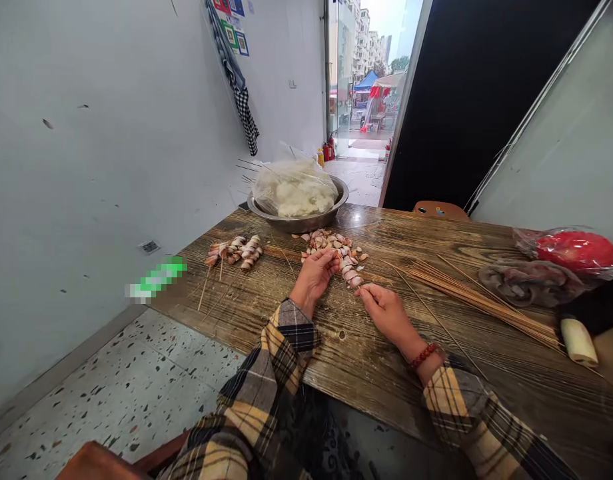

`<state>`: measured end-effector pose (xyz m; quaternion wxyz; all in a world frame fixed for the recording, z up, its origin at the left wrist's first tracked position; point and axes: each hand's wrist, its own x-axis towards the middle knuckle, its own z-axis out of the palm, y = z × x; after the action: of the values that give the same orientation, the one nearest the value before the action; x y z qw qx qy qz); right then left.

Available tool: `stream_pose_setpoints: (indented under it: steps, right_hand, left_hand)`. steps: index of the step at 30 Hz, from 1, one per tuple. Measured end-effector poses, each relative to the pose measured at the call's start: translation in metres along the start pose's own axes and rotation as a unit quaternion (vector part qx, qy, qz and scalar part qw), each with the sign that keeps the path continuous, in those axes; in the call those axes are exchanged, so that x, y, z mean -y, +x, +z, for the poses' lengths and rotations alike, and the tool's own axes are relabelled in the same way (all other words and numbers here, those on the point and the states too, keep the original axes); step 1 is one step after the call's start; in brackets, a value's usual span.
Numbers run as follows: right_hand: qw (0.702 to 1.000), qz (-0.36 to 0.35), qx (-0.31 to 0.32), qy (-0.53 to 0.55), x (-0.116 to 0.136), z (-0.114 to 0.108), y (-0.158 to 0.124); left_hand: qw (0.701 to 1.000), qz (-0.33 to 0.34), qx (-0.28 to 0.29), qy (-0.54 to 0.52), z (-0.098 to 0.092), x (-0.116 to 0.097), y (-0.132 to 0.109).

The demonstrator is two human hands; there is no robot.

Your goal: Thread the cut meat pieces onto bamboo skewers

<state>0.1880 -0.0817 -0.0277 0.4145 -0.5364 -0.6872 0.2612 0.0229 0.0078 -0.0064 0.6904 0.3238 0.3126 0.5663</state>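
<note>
My right hand (pixel 386 313) pinches the lower end of a thin skewer threaded with garlic cloves (pixel 350 272), which stands tilted just over the table. At its upper end my left hand (pixel 316 275) is closed, thumb and fingertips together on what looks like a garlic clove, mostly hidden by the fingers. Behind both hands lies a loose pile of pinkish garlic cloves (pixel 326 240). Several filled garlic skewers (pixel 250 252) rest together to the left, their bare sticks pointing toward me.
A metal basin (pixel 299 223) with a plastic bag (pixel 296 187) of pale food stands at the far end of the wooden table (pixel 336 360). Bare skewers (pixel 486 307) lie to the right, near a grey cloth (pixel 531 281) and a red bundle in plastic (pixel 579 252).
</note>
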Motion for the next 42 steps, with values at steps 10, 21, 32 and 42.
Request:
stream_pose_setpoints:
  steps: [10, 21, 32, 42]
  right_hand:
    - [1.000, -0.008, 0.000, 0.001, -0.0030, 0.0015, -0.0008]
    - [1.000, -0.002, 0.002, 0.005, 0.0000, -0.0004, -0.0008]
    - [1.000, -0.009, 0.001, 0.005, -0.0024, 0.0007, -0.0008]
    - [1.000, -0.020, -0.006, -0.005, -0.0002, -0.0002, -0.0009]
  left_hand:
    - [1.000, 0.010, -0.006, 0.008, -0.0001, 0.0020, 0.0022]
    - [1.000, 0.003, 0.001, 0.006, 0.0018, 0.0003, 0.0014]
    - [1.000, 0.010, 0.003, 0.003, 0.0017, 0.0004, 0.0013]
    - [0.999, 0.032, -0.003, 0.032, 0.0032, 0.0003, 0.0010]
